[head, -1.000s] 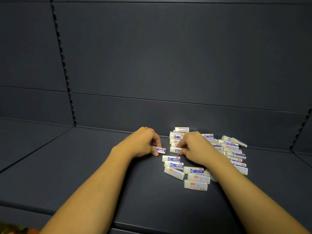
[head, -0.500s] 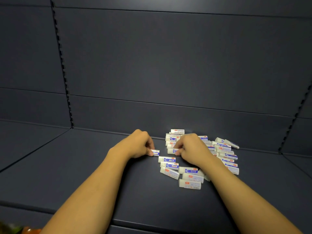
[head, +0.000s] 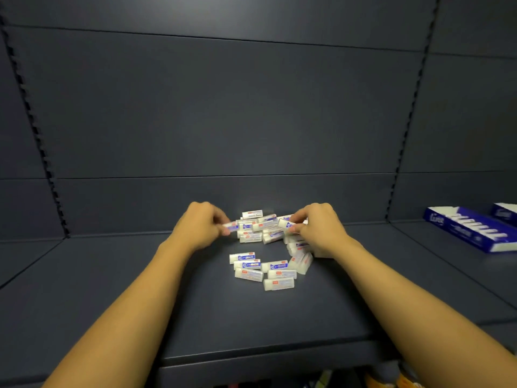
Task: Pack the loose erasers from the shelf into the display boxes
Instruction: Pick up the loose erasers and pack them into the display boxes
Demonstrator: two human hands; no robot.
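1. the left hand is seen at the left edge of the pile, its fingers curled in a pinch on 1 eraser, held just off the shelf; the long axis of that eraser runs roughly left to right, pointing into the pile.
2. the loose erasers are spread on the shelf between the 2 hands: a tighter heap at the back, touching both hands, and a flatter group nearer the camera, lying mostly with long axes left to right.
3. each eraser is judged a small, firm white block in a glossy paper sleeve printed in blue and red; square edges should let them stack side by side, though the sleeves may slide.
4. the right hand is held at the right edge of the heap, its grip closed on another eraser between thumb and fingertips, its long axis tilted slightly.
5. the display boxes are seen well apart to the right, on the next shelf bay: blue card trays, 1 already showing a row of white erasers, a 2nd cut by the frame edge.
6. the coming move is judged to turn on this: the boxes lie rightward of both grips, and the right hand is the nearer.
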